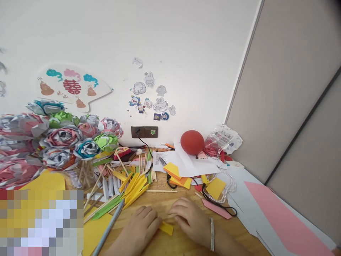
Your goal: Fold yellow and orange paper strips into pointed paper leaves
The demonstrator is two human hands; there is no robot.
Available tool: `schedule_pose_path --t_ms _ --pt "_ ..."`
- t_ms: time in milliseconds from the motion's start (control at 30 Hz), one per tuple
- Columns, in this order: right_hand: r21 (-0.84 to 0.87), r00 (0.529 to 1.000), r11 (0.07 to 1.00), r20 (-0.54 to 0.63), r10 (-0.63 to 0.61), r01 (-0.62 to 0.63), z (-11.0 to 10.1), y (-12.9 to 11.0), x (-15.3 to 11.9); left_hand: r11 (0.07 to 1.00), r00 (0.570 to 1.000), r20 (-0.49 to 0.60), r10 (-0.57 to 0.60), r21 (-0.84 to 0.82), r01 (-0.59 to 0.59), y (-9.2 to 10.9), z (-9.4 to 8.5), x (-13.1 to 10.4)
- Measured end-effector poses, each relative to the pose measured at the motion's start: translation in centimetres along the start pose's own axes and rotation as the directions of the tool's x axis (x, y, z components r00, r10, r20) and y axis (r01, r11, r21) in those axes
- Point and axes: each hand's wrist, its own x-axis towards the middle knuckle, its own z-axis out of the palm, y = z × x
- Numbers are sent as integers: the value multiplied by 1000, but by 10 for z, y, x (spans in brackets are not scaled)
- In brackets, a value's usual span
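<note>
A small yellow paper strip (167,228) lies on the wooden table, one end tucked under the curled fingers of my left hand (142,225). The fingers cover that end, and the strip's right end sticks out. To the right, my right hand (190,220) hovers just above the table, fingers bent and thumb apart, with nothing visible between them. It wears a silvery bracelet (212,234). Beyond my left hand sits a bundle of folded yellow paper petals (135,188) with green paper (108,208) and thin wooden sticks.
Paper flowers (64,137) crowd the left side. At the back are a red balloon (192,142), white sheets (197,163) and yellow-orange papers (177,174). A bead string (231,183), black cord (221,206) and pink paper (217,209) lie right. A grey rod (109,227) lies left.
</note>
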Motion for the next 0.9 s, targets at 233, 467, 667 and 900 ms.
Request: schedule_pose_path --t_ms 233,467,667,900 --pt "2 975 982 122 -187 188 10 10 0 986 987 13 161 37 -162 -3 9 0" --pt "-170 960 946 93 -264 277 18 16 -3 990 989 52 139 -26 -138 -3 9 0" --pt "-263 938 902 47 -343 343 17 14 -4 973 978 150 143 -200 -112 3 -8 7" --pt "-151 949 945 176 -261 289 8 11 -5 885 950 306 67 -457 84 4 -24 11"
